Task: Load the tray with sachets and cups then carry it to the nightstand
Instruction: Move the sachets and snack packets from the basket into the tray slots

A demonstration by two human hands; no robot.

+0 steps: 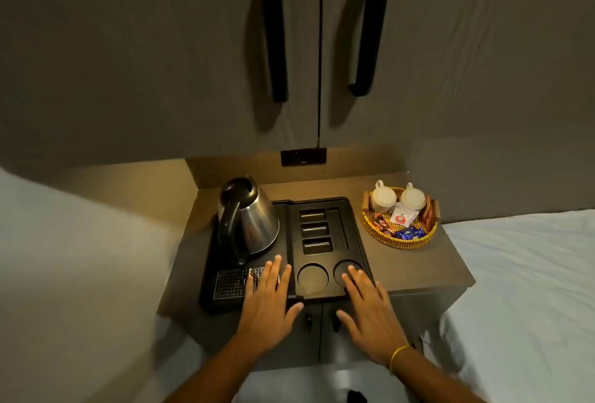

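A black moulded tray (357, 225) lies on a small brown table top, with three empty slots and two empty round cup wells. My left hand (269, 301) rests flat and open on its front edge beside the left well. My right hand (367, 302) lies open over the right well, fingers spread. A round wicker basket (399, 243) at the back right holds two white cups (383, 198) turned upside down and several sachets (402, 215).
A steel kettle (254, 222) with a black handle stands on the tray's left part, behind a metal drip grille (230, 282). Cabinet doors with long black handles rise behind. White bedding lies on both sides of the table.
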